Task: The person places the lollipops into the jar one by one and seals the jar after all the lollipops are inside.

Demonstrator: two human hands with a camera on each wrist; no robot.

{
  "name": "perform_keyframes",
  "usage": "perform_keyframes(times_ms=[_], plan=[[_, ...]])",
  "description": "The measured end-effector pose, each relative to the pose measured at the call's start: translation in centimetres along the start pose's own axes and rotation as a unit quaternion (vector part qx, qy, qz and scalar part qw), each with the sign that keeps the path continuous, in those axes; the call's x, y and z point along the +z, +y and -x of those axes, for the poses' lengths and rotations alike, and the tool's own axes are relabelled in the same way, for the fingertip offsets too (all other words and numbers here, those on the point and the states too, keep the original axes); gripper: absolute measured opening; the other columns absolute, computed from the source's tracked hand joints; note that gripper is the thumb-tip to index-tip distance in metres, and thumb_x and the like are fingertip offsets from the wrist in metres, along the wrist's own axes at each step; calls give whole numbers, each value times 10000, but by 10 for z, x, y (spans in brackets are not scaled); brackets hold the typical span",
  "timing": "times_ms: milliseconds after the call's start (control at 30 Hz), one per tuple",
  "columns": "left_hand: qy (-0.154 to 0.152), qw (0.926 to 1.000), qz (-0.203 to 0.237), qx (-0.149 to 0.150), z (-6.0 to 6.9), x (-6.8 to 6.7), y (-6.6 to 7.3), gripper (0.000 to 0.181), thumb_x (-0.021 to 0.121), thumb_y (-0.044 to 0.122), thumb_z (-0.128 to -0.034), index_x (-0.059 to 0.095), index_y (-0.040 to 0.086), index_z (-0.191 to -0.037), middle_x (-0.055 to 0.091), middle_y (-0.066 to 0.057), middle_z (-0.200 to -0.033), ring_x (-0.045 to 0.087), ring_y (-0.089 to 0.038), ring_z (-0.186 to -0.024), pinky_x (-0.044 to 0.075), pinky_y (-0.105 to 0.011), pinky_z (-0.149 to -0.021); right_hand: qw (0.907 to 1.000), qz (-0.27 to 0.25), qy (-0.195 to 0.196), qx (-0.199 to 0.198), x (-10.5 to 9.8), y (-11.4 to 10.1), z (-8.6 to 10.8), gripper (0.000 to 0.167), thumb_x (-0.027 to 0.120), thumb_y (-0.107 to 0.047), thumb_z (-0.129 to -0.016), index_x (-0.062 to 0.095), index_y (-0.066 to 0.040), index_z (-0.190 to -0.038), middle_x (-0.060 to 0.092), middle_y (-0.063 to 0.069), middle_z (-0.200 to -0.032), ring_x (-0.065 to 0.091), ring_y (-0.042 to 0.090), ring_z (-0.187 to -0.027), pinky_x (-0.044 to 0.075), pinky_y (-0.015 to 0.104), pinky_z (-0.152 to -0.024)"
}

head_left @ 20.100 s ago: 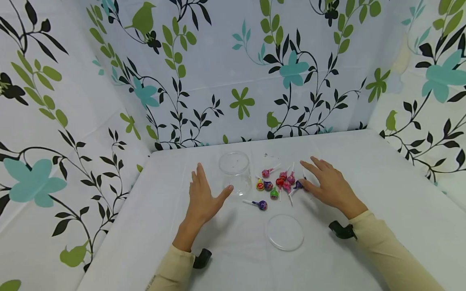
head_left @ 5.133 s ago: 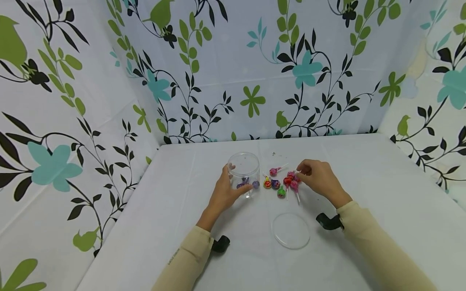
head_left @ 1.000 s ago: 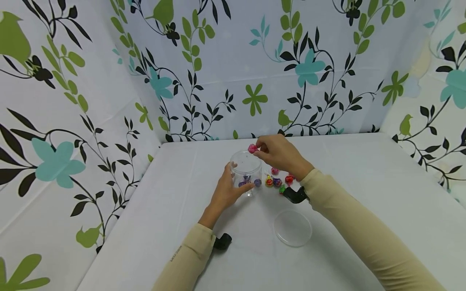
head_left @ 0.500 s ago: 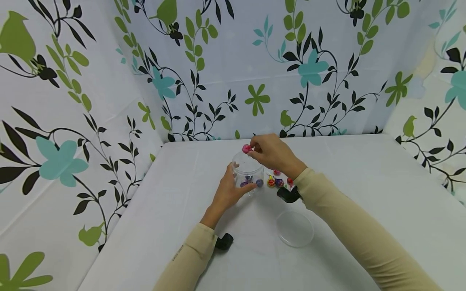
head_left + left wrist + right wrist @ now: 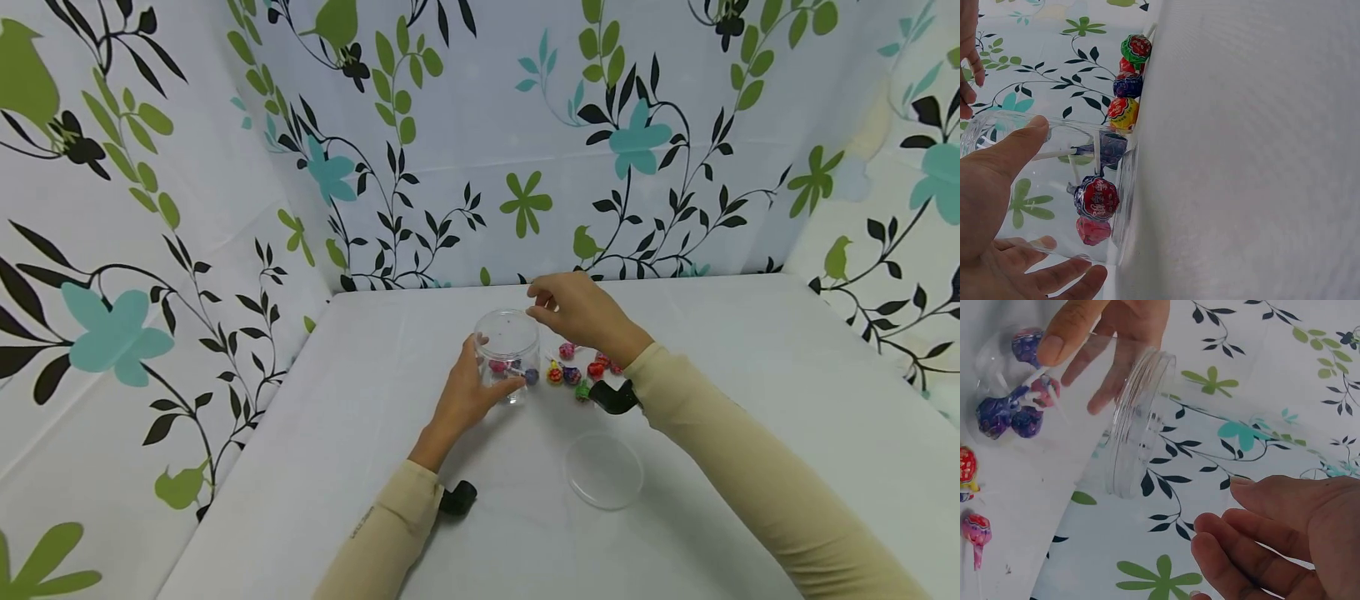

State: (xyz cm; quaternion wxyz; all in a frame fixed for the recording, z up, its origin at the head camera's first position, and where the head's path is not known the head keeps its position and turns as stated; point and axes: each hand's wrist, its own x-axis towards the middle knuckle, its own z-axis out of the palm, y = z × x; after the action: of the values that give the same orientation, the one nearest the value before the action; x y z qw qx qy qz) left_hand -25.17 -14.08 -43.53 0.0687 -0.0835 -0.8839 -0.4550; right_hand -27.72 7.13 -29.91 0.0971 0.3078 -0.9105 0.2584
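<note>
Pink lollipop (image 5: 1093, 230) now in jar (image 5: 1138, 419), left fingers (image 5: 1063, 273) round it, right fingers (image 5: 1229, 559) loose, wrapper lettering (image 5: 1097, 197) unclear

Left arm (image 5: 386, 533), beige-sleeved, reaches from near side toward far, slanting right. Left hand (image 5: 463, 396) curled in grip: thumb (image 5: 1013, 150) extended to right on near side, fingers wrapped round far side, spread apart. Right arm (image 5: 738, 467) slants from near right toward far left, crossing more of scene. Right hand (image 5: 581, 310) raised, farther and right of left hand, pointing left; fingers (image 5: 1222, 553) loosely bent, thumb tip apart from them, grasp empty.
</note>
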Motion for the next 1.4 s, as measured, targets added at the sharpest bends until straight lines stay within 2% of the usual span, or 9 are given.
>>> perform_keyframes(times_ms=[133,433,700,967,1233,1400], plan=[[-33,9999,-10,-98,1,-2,-1,1052,872,428,-857,234,77,-1617,402,-125,-1609,454,-383,-1419,402,-538,-1122,10000,-1,-34,56,-3,10,8,236,722,-101,-994,718,52,-1174,734,153,-1048,687,299,-976,578,449,-885],[-29,9999,-2,-108,1,-4,-3,1053,867,450,-855,238,78,-1613,397,-110,-1615,444,-370,-1428,373,-528,-1146,9999,35,49,140,-6,37,25,203,721,-67,-979,720,62,-1136,723,146,-972,670,291,-902,586,449,-818],[-50,9999,0,-163,1,-4,-3,1037,867,459,-852,260,91,-1608,394,-147,-1612,426,-370,-1440,368,-549,-1143,9988,-42,-89,486,-1,58,41,183,724,-65,-973,725,43,-1121,725,121,-950,672,279,-882,585,464,-807],[-69,9998,22,-203,0,-3,-3,1057,873,457,-846,250,86,-1614,389,-139,-1618,414,-376,-1448,365,-551,-1144,9959,-12,-212,883,12,78,56,178,730,-65,-966,729,29,-1117,722,102,-923,657,261,-835,596,438,-750],[-28,9998,-63,-177,-1,-3,-3,1049,865,460,-854,246,82,-1612,389,-125,-1620,422,-363,-1444,360,-538,-1151,9947,-4,-294,987,35,96,67,187,734,-73,-959,721,32,-1112,707,89,-885,633,242,-782,586,388,-673],[-47,9998,-49,-171,-1,-2,-3,1053,869,460,-849,246,94,-1615,391,-130,-1618,425,-366,-1442,366,-538,-1147,9913,218,-280,1264,50,100,70,180,758,-125,-951,703,7,-1061,667,71,-820,590,226,-711,535,341,-567]])
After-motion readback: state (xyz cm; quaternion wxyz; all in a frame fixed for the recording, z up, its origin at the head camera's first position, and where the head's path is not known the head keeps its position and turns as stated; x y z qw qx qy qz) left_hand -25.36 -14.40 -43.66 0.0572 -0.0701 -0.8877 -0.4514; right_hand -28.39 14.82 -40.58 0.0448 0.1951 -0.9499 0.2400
